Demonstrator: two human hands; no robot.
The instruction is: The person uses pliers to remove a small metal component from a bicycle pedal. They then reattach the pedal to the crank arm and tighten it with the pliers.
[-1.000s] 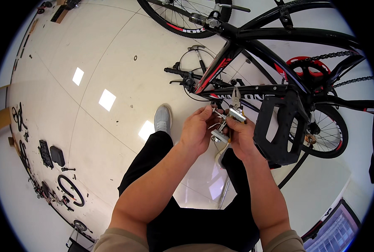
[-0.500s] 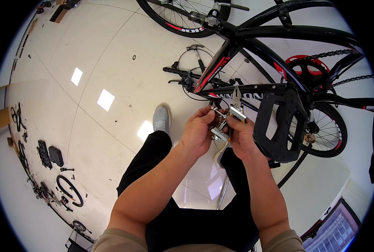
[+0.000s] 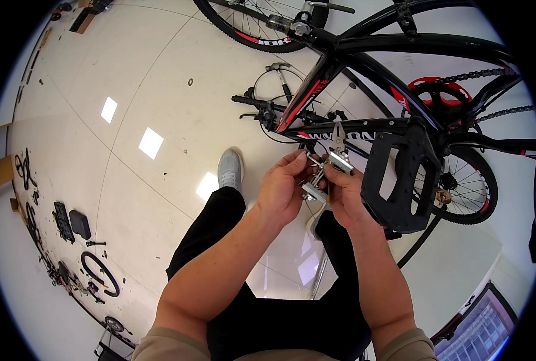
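Note:
My left hand [image 3: 286,186] is closed on a silver metal assembly [image 3: 315,191] with rods and two block-like ends, its thumb and forefinger at a thin rod near the top. My right hand [image 3: 347,195] grips the same assembly from the right, thumb across it. Pliers [image 3: 338,137], jaws pointing up, stand just behind the assembly at my right fingers; their handles are mostly hidden, so I cannot tell whether they are held. A large black pedal [image 3: 381,180] is close beside my right hand, on the black-and-red bicycle frame [image 3: 383,72].
A wheel [image 3: 262,27] lies at the top, another [image 3: 463,186] at the right. A handlebar with cables [image 3: 253,102] and a hammer [image 3: 278,67] lie beyond my hands. A black case [image 3: 79,222], a tire [image 3: 99,274] and scattered parts lie on the left. A screen [image 3: 472,322] is at lower right.
My left fingers have shifted slightly on the metal assembly. Both hands stay in nearly the same place, and the whole view has drifted very slightly.

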